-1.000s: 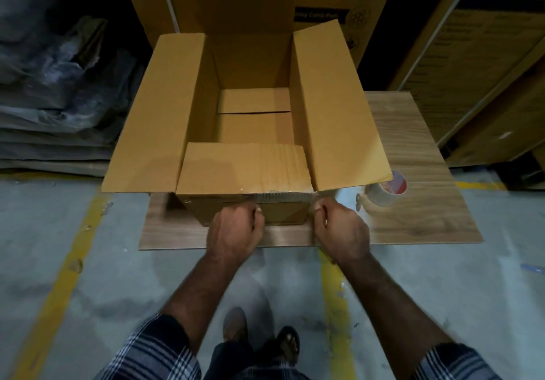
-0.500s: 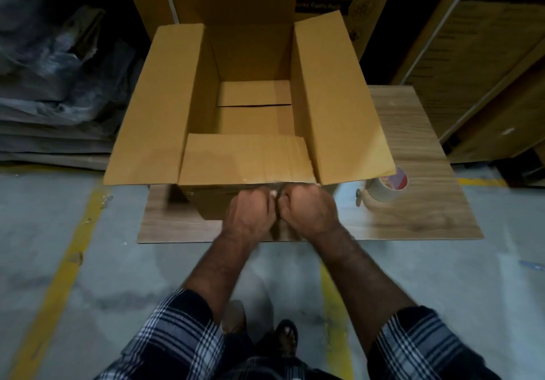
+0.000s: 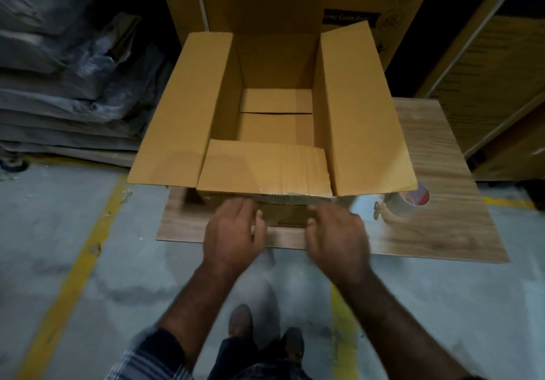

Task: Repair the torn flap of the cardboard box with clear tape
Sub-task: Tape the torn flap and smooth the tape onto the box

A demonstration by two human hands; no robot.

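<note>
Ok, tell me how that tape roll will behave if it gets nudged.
The tape roll looks to be resting on its curved edge on the wooden board, so it will probably roll. It is a hollow ring, so likely light and easily knocked.

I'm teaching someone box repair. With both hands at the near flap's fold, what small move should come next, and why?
Probably press the tape flat along the fold of the near flap. The left hand and right hand sit just below it, neither holding anything, and the strip looks wrinkled over the exposed torn edge. The roll rests aside.
</note>
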